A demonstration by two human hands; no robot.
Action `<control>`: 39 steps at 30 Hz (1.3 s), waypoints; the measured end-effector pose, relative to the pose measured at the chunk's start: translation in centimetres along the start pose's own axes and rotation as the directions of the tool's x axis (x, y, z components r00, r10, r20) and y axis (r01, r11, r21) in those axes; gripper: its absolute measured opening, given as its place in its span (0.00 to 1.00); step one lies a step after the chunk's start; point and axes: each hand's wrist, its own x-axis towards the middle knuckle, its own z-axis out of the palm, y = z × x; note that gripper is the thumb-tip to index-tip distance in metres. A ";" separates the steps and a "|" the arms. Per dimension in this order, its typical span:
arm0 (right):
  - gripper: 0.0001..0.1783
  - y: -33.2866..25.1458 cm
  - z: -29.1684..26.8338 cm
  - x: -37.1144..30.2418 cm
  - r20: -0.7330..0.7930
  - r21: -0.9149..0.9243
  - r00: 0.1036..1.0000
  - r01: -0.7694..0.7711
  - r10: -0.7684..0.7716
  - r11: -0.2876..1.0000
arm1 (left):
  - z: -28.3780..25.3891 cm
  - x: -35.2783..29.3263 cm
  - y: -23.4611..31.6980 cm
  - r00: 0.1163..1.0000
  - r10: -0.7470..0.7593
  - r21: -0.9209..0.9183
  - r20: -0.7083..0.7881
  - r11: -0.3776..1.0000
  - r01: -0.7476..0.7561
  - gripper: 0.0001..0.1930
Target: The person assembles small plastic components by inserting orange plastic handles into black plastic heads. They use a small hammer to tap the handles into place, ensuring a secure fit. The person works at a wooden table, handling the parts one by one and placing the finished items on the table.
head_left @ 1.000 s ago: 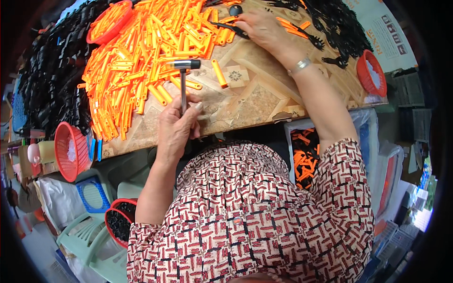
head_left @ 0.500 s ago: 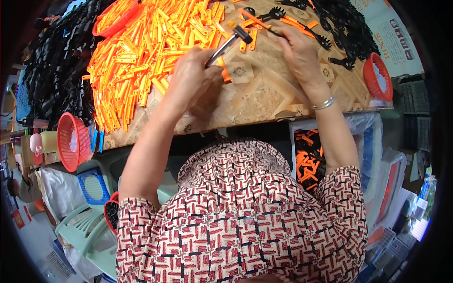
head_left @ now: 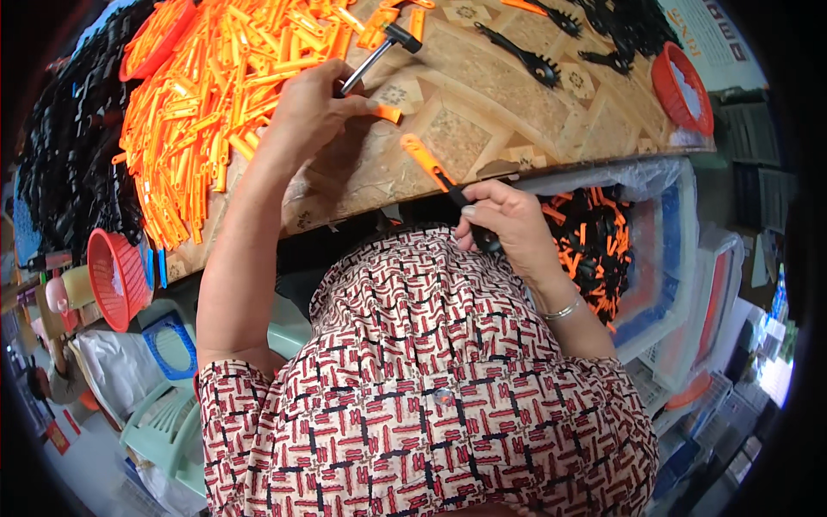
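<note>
In my left hand (head_left: 314, 108) is a hammer (head_left: 369, 67) with a shiny metal shaft and a black head, raised over the table. An orange handle piece (head_left: 388, 113) shows by that hand's thumb; whether I hold it too is unclear. My right hand (head_left: 510, 226) grips a black utensil with an orange handle (head_left: 422, 159) by its dark part, at the table's near edge in front of my body. The utensil's head is mostly hidden by the fingers. A heap of orange handles (head_left: 250, 73) spreads left of and beyond my left hand.
A black toothed pasta server (head_left: 523, 57) lies on the patterned table (head_left: 469, 112), with more black pieces (head_left: 633, 26) at the far right. Below the right edge stands a plastic-lined bin (head_left: 663, 250) of orange-and-black utensils. Red baskets (head_left: 682, 89) sit at both sides; black parts (head_left: 73, 155) pile far left.
My right hand has come from the far side of the table toward my body and the bin, carrying the orange-handled utensil. My left hand still has the hammer. The view has shifted.
</note>
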 end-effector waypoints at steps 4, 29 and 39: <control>0.10 0.3 0.4 0.4 0.005 -0.018 0.999 0.035 -0.035 0.999 | 0.1 -1.7 1.4 0.985 0.024 -0.319 0.169 0.947 0.031 0.11; 0.07 -0.6 1.2 1.2 -0.111 -0.274 0.976 0.149 -0.186 0.950 | -1.3 6.7 -0.4 0.856 0.326 0.142 -0.401 0.945 -0.294 0.10; 0.06 0.3 0.4 1.5 -0.078 -0.170 0.981 0.164 -0.180 0.972 | -2.7 0.9 0.2 1.000 -0.015 0.251 0.010 0.968 0.012 0.18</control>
